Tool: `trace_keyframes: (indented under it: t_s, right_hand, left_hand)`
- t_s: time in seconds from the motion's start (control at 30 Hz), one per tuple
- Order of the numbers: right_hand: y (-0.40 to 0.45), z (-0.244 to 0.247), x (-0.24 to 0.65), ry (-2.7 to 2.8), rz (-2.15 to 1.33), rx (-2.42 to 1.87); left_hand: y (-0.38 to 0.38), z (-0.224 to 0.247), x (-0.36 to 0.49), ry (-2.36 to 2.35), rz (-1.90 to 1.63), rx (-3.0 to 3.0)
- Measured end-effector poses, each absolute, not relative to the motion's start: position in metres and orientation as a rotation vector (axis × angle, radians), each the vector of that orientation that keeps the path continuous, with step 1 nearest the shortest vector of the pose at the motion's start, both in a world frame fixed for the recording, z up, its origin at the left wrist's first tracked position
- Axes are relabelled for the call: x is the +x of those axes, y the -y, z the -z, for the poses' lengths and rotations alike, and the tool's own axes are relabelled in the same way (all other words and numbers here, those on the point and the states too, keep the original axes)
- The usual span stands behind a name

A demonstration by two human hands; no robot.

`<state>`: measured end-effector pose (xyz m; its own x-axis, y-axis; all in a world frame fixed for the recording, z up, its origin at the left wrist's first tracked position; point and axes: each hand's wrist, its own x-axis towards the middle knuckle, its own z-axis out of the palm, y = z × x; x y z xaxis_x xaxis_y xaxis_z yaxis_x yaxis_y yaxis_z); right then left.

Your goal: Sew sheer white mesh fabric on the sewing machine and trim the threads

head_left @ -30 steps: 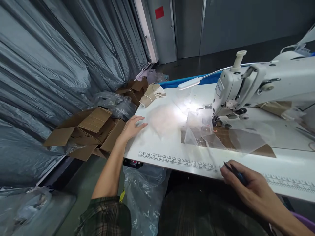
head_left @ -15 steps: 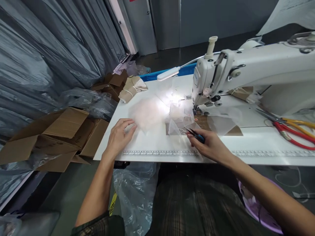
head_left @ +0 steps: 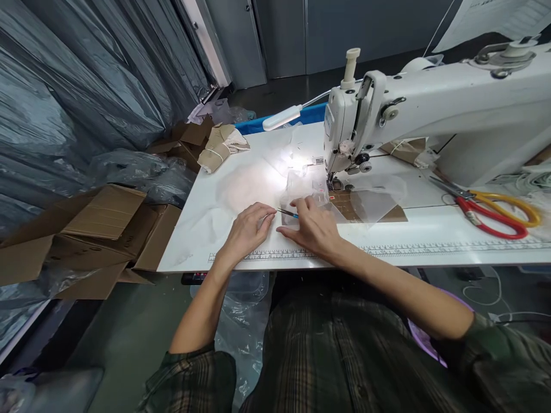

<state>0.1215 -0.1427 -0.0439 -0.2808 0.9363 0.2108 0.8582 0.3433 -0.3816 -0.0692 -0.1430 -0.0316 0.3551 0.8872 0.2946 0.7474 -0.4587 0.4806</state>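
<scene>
My right hand (head_left: 316, 229) is curled round small thread snips (head_left: 287, 213) with dark blades and a blue handle, low over the table. The blades point left and reach the fingertips of my left hand (head_left: 249, 232). That hand is closed in a pinch, and whatever lies between its fingers is too small to make out. Behind my hands lies a sheer white fabric (head_left: 299, 184), with a fluffy pale pile of sheer material (head_left: 245, 186) to its left. More sheer fabric (head_left: 374, 195) rests on a brown sheet (head_left: 350, 209) beside the needle area.
A white sewing machine (head_left: 387, 120) stands at the right, with a lamp (head_left: 282, 117) lighting the table (head_left: 189, 246). Red- and yellow-handled scissors (head_left: 495, 212) lie at the right. A tied fabric bundle (head_left: 219, 149) sits at the back left. An open cardboard box (head_left: 103, 229) stands left of the table.
My right hand has moved left with the snips, and my left hand has moved right, so the two now meet near the blade tips. The view has shifted slightly.
</scene>
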Motion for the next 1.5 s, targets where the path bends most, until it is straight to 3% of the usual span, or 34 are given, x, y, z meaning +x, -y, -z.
trace_keyframes:
  t_s: [0.17,0.4,0.57,0.8,1.07,1.3,1.5]
  right_hand:
    - [0.130,0.042,0.131,2.147,-0.377,-1.535]
    - [0.188,0.039,0.168,1.417,-1.318,-1.151]
    - [0.245,0.050,0.190,1.331,-1.593,-0.988]
    - [0.277,0.062,0.211,1.504,-1.679,-0.766]
    - [0.285,0.084,0.208,1.679,-1.730,-0.723]
    - [0.285,0.112,0.199,1.799,-1.573,-0.959]
    - [0.286,0.118,0.186,1.795,-1.542,-0.924]
  left_hand:
    - [0.151,0.031,-0.074,-1.481,-0.860,2.316]
    - [0.167,0.033,-0.047,-1.142,-1.323,2.255]
    - [0.181,0.044,-0.024,-0.929,-1.488,2.355]
    - [0.223,0.064,-0.012,-0.971,-1.360,2.132]
    - [0.270,0.092,-0.013,-0.855,-0.696,1.305]
    - [0.272,0.118,-0.023,-0.945,-1.044,1.100]
    - [0.278,0.121,-0.036,-0.939,-1.018,0.904]
